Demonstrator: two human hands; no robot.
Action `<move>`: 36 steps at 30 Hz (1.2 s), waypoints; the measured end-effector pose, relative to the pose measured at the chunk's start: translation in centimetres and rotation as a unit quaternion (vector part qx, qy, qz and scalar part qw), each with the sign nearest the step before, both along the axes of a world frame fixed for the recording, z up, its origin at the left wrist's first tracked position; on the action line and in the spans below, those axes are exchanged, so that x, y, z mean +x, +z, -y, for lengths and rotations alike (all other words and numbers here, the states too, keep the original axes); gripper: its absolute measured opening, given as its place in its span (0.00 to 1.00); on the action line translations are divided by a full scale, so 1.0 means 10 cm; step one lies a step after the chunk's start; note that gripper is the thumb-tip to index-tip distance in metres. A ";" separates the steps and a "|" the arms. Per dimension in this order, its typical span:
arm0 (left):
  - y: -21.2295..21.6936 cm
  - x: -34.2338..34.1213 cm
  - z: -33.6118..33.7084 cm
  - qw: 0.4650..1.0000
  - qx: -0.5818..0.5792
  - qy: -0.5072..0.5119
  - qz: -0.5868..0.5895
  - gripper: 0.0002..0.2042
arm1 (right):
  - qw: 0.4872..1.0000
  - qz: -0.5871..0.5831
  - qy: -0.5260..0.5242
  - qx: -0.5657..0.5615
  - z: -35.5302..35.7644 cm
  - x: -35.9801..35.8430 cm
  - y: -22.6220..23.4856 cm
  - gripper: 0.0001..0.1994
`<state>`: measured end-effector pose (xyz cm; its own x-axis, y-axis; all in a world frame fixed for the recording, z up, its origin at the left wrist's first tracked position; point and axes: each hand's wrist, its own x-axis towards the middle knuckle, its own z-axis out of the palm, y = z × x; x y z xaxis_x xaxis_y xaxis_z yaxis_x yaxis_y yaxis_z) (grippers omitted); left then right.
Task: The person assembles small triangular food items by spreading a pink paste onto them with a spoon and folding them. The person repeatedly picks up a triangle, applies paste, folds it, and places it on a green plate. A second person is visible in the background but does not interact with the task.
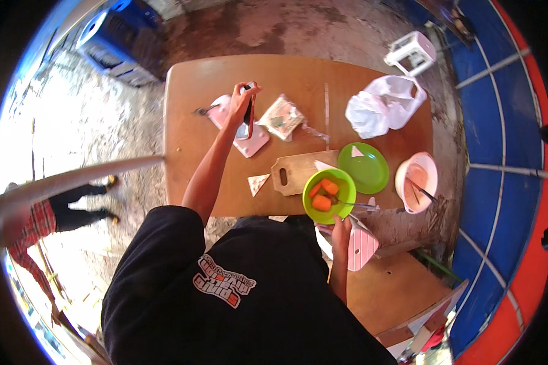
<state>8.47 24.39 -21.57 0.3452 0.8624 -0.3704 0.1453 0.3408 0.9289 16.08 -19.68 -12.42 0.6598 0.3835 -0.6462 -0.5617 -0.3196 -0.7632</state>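
My left hand (pixel 242 97) is raised over the far left of the table, closed around a phone (pixel 249 115) with a reddish edge. Below it on the table lies a pink board-like thing (pixel 256 143), partly covered by my arm and the phone. My right hand (pixel 341 229) grips the near rim of a green bowl (pixel 310 211), its fingers partly hidden. Orange chunks (pixel 322 202) and a utensil are inside the bowl. Beyond the bowl are a wooden cutting board (pixel 298 167) and a green plate (pixel 371 170) with a small pale triangular piece on it.
On the brown table (pixel 213 201) are a pale triangular piece (pixel 257 184), a clear-wrapped packet (pixel 281 117), a white plastic bag (pixel 386 106) and a pinkish bowl (pixel 415 182) with a utensil. A white stool (pixel 413 53) stands beyond. Another person (pixel 42 219) is at the left.
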 end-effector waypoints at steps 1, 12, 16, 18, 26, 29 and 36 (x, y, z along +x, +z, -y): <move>0.03 -0.26 0.08 1.000 0.009 0.005 -0.026 0.29 | 1.000 0.012 0.016 -0.012 -0.06 0.02 -0.01 0.14; -0.27 -2.26 0.99 0.924 0.118 0.049 -0.361 0.32 | 0.962 -0.036 0.268 0.027 -1.25 -0.25 -0.37 0.17; -0.37 -2.41 1.21 0.884 0.160 0.078 -0.432 0.35 | 0.933 -0.078 0.350 0.035 -1.76 -0.63 -0.72 0.16; -0.41 -2.43 1.24 0.867 0.173 0.081 -0.460 0.35 | 0.918 -0.099 0.382 0.032 -1.96 -0.79 -0.87 0.15; -0.48 -2.43 1.13 0.828 0.223 0.110 -0.502 0.38 | 0.893 -0.120 0.430 0.057 -2.34 -1.06 -1.18 0.18; -0.53 -2.44 1.10 0.819 0.238 0.116 -0.509 0.40 | 0.884 -0.095 0.455 0.039 -2.40 -1.05 -1.23 0.19; -0.62 -2.52 1.08 0.780 0.285 0.085 -0.551 0.41 | 0.869 -0.050 0.493 0.005 -2.50 -1.00 -1.23 0.19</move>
<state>-16.72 13.59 -27.75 -0.0494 0.9940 0.0979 0.9598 0.0202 0.2799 6.06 5.32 -24.70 -0.0505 0.7363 -0.6748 -0.0821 -0.6764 -0.7319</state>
